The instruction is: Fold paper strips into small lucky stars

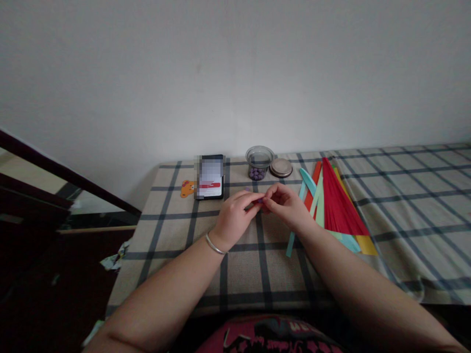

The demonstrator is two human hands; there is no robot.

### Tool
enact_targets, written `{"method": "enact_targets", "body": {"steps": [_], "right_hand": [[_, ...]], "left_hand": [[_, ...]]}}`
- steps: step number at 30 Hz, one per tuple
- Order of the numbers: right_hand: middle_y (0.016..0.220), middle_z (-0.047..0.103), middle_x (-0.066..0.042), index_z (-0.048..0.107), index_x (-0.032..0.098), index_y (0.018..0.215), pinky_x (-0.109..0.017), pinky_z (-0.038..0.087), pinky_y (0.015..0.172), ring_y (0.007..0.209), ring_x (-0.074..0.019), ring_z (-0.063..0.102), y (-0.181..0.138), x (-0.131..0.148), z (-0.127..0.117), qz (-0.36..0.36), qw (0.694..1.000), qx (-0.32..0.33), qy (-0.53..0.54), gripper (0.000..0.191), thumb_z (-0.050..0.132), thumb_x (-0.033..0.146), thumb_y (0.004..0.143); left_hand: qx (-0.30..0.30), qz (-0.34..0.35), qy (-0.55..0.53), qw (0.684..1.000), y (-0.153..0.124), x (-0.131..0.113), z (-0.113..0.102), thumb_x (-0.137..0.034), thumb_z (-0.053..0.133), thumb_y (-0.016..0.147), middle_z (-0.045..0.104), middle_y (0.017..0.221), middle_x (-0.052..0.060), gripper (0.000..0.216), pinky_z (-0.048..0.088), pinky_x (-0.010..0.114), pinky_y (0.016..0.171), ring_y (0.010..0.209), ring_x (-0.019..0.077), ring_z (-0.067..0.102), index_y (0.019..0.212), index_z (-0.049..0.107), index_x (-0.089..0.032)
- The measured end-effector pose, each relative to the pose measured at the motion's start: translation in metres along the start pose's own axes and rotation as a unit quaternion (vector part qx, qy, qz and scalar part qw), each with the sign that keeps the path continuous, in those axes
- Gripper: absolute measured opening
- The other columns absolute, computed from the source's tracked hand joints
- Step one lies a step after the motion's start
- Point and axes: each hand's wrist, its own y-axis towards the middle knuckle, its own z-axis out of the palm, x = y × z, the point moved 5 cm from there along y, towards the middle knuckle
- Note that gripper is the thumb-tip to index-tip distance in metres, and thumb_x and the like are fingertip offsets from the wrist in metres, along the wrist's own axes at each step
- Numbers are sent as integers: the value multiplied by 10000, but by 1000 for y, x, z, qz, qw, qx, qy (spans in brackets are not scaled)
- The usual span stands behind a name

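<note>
My left hand [235, 211] and my right hand [285, 203] meet fingertip to fingertip over the checked tablecloth. Both are closed in a pinch on a small purple folded paper [260, 200], mostly covered by the fingers. Its exact shape is too small to make out. Just beyond my left fingers shows another purple bit [247, 189]. Behind the hands stands a clear plastic tub [259, 158] with several small purple pieces [257, 173] at its bottom, resembling folded paper stars. A round lid [281, 167] lies beside the tub.
Right of my hands lies a fan of coloured paper strips [340, 206], red, orange, yellow, green and light blue. A phone [211, 177] lies at the back left, next to an orange bear-shaped piece [187, 189]. The tablecloth [165, 230] ends at the left edge; a wall [235, 78] rises behind.
</note>
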Motion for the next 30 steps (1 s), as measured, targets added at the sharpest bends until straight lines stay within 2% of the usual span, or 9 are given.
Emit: {"method": "enact_targets", "body": {"steps": [12, 21, 30], "right_hand": [[564, 561, 50, 482, 206, 664, -242, 468, 526, 506, -96, 551, 2, -3, 0, 19, 999, -3, 43, 377, 741, 478, 625], [579, 563, 36, 513, 204, 693, -245, 450, 537, 538, -105, 545, 0, -3, -1, -24, 1000, -17, -9, 286, 704, 418, 702], [645, 604, 23, 572, 194, 717, -261, 487, 569, 568, -108, 576, 1, -5, -2, 9, 999, -35, 16, 299, 743, 426, 635]], "left_hand": [[1, -15, -24, 1000, 1, -2, -1, -86, 654, 760, 710, 889, 37, 218, 543, 298, 788, 826, 154, 654, 961, 657, -172], [-9, -31, -46, 998, 0, 3, 0, -67, 648, 756, 698, 885, 38, 232, 543, 264, 740, 782, 133, 646, 965, 658, -169], [-29, -45, -62, 997, 1, 7, -1, -88, 648, 762, 685, 860, 27, 185, 544, 253, 708, 753, 122, 639, 926, 648, -174]]}}
